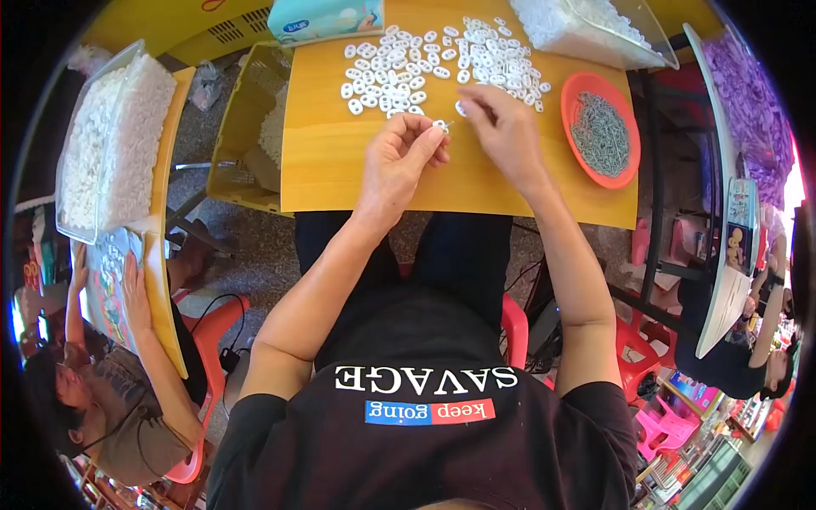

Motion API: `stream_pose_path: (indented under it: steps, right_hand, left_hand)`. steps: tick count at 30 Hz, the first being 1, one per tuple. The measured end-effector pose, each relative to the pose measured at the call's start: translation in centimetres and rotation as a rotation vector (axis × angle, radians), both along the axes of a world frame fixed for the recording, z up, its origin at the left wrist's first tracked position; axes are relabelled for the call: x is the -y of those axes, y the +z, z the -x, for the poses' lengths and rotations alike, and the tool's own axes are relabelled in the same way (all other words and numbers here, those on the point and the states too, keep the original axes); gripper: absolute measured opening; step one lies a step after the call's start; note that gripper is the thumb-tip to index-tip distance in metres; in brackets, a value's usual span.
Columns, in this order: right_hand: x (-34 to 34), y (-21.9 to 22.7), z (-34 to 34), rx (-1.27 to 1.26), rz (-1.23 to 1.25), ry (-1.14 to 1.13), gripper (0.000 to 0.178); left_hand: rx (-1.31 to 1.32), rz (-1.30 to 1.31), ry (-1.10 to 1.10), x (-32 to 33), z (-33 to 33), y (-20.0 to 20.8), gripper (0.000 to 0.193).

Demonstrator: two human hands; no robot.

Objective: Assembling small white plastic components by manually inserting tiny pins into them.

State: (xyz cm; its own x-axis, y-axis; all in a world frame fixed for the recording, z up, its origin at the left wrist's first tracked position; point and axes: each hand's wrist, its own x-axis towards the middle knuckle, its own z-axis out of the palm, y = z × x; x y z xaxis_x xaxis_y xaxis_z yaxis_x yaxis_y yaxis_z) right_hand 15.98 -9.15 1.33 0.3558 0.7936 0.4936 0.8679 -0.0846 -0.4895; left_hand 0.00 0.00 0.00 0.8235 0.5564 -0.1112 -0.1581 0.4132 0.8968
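Observation:
Over the yellow table (340,170), my left hand (391,166) pinches a small white two-hole plastic piece (439,125) between thumb and fingers. A thin metal screw (450,125) pokes out of its right side. My right hand (512,136), just to the right, has its fingertips closed on another small white piece (461,108), partly covered by them. Loose white two-hole pieces (391,72) lie spread beyond my hands, with a denser group (497,59) to the right. At the right, an orange-red plastic bowl (571,158) holds a heap of grey screws (602,136).
A light-blue tissue box (323,19) and a clear bin of white parts (650,58) stand at the far edge. A yellow crate (223,157) sits left, below the tabletop. Further left, a person (140,408) works at another table beside a large clear bin (95,212).

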Motion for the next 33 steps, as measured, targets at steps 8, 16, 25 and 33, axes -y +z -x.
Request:
stream_pose_path:
  steps: [8, 16, 25, 33]
  right_hand:
    - [2.6, 1.8, 2.1, -1.244, -0.109, -0.025, 0.023]
    - [3.7, 2.6, 3.3, -1.143, -0.142, -0.045, 0.03]
    - [4.3, 3.1, 3.4, -1.367, -0.282, 0.04, 0.03]
    - [4.1, 3.5, 3.9, -1.239, -0.238, 0.015, 0.027]
  left_hand:
    - [0.108, -0.019, 0.048, 1.5, -0.9, 0.7, 0.013]
    - [0.116, 0.025, 0.042, 1.9, -1.0, 1.1, 0.014]
    - [0.049, 0.024, 0.016, 2.0, -1.1, 1.6, 0.013]
    - [0.026, -0.013, -0.026, 1.7, -1.1, 2.1, 0.013]
